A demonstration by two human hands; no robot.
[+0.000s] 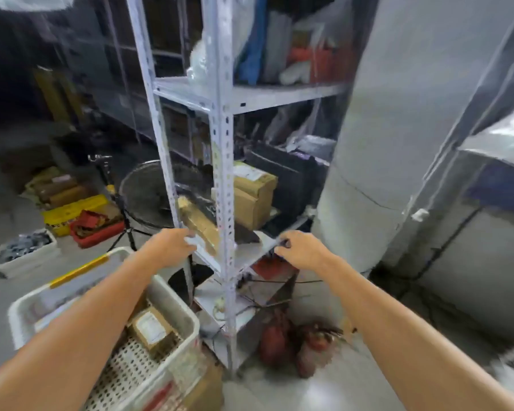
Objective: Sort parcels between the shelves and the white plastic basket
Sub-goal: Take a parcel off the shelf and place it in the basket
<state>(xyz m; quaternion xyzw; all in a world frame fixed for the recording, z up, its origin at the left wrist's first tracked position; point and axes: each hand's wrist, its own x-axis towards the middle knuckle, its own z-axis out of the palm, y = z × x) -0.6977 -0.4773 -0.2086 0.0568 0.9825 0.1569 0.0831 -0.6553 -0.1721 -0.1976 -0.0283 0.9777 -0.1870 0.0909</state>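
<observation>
Both arms reach out to the middle shelf (251, 250) of a white metal rack (224, 173). The left hand (172, 246) is at the shelf's left edge, fingers curled, right at the near end of a long brown parcel (199, 223) that lies slanted on the shelf. The blur hides whether it grips the parcel, the shelf edge or nothing. The right hand (301, 249) is at the shelf's right front edge, fingers also curled, with something small and dark at the fingertips; whether it pinches that cannot be told.

Farther back on the same shelf stands a box (254, 194) with a white label on top, and behind it a black case (282, 170). The upper shelf holds blue, white and orange bags, all blurred.

The white basket (172, 298) sits near left, under the left forearm, with a small labelled carton (152, 329) inside on its perforated floor.

On the floor to the far left are a fan (149, 191), a red tray (98, 229), a yellow crate (72, 213) and a white tub (24, 250) of dark pieces. Red extinguishers (279, 342) lie beside the rack's foot. A big grey roll (383, 114) stands to the right.
</observation>
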